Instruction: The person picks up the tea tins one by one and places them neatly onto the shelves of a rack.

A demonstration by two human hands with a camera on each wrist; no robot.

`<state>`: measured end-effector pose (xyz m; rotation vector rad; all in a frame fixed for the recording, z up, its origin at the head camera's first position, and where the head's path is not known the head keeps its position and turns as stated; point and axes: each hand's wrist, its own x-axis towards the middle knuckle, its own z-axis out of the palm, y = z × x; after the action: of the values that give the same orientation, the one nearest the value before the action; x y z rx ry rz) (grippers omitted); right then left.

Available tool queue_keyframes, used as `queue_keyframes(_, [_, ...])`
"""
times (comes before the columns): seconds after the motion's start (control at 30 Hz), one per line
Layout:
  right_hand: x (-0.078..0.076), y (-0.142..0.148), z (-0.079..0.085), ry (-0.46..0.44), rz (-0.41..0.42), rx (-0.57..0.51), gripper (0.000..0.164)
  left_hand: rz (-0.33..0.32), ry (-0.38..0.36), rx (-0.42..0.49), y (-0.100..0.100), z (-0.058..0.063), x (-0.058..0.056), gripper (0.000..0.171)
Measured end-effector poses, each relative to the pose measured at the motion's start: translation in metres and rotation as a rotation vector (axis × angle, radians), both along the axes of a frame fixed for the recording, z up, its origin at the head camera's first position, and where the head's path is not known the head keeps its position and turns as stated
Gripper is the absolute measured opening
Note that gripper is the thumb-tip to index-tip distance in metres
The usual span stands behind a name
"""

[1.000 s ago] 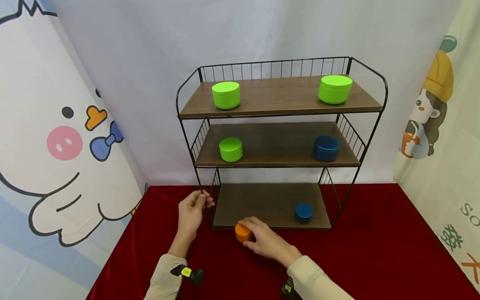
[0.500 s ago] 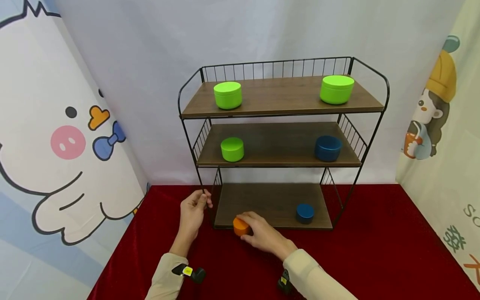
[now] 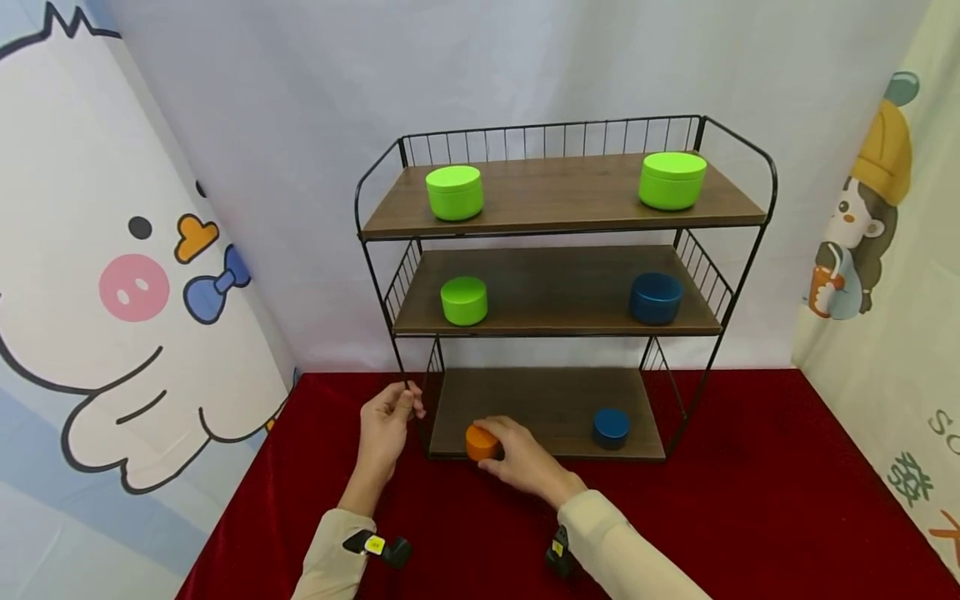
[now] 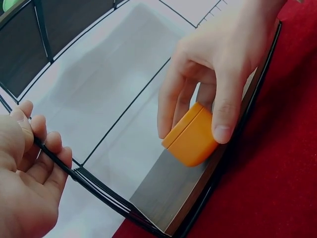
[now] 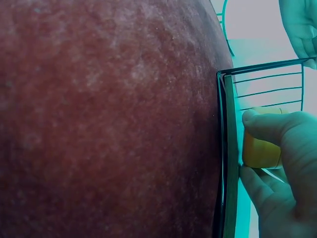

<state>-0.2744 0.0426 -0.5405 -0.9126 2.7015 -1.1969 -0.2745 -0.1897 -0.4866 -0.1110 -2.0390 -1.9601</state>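
My right hand (image 3: 517,457) grips a small orange tin (image 3: 482,442) at the front left of the bottom shelf (image 3: 547,400) of a black wire rack. In the left wrist view the fingers and thumb (image 4: 220,111) curl round the orange tin (image 4: 192,139), which sits just over the shelf's front edge. The right wrist view shows the orange tin (image 5: 260,148) beside the shelf's edge, held by the right hand (image 5: 282,168). My left hand (image 3: 386,421) pinches the rack's front left wire post (image 4: 54,158).
A small blue tin (image 3: 611,427) stands on the bottom shelf at the right. The middle shelf holds a green tin (image 3: 463,300) and a dark blue tin (image 3: 656,297). Two green tins (image 3: 454,192) (image 3: 672,179) stand on the top shelf. Red cloth (image 3: 750,508) covers the table.
My right hand has carried the orange tin forward from the red cloth onto the front left of the bottom shelf. The left hand has kept its hold on the post.
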Motion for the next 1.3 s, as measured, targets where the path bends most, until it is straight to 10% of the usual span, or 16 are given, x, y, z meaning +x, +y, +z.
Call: queue_keyframes(1.3, [-0.018, -0.021, -0.006, -0.010, -0.028, -0.034, 0.058, -0.013, -0.011, 0.007, -0.001, 0.001, 0.002, 0.021])
